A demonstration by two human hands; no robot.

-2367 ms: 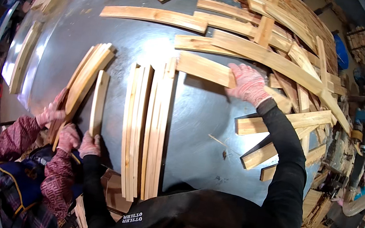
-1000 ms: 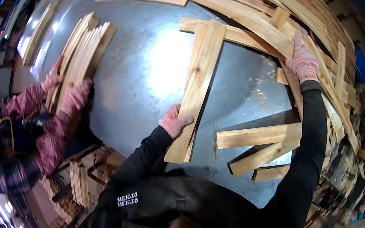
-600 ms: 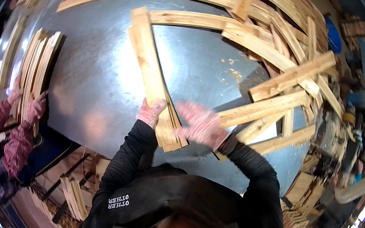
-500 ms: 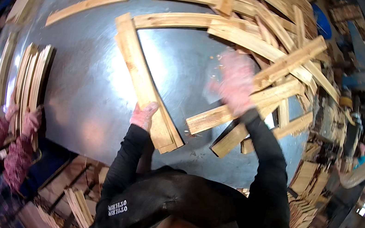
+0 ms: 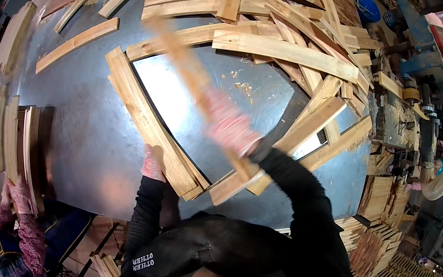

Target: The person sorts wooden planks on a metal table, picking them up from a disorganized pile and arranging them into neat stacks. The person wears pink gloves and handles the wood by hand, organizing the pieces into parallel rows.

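A pair of overlapping wooden planks [image 5: 147,119] lies slanting on the metal tabletop in front of me. My left hand [image 5: 153,163], in a pink-and-white glove, grips their left edge close to the near end. To its right, my right hand [image 5: 229,121], gloved alike and blurred by motion, is closed round another plank [image 5: 182,60]. That plank is smeared too and crosses above the table, its far end pointing up and left. More planks [image 5: 313,127] lie crossed just beyond my right wrist.
A loose pile of planks [image 5: 284,54] covers the table's far right. One single plank [image 5: 77,46] lies at the left. At the far left a co-worker's gloved hands [image 5: 17,195] hold upright boards. Machinery [image 5: 421,70] and stacked wood [image 5: 380,200] stand right of the metal table [image 5: 79,147].
My right hand has closed on a plank from the right and swung it leftward. My left hand stays at the paired planks. The whole view has shifted somewhat.
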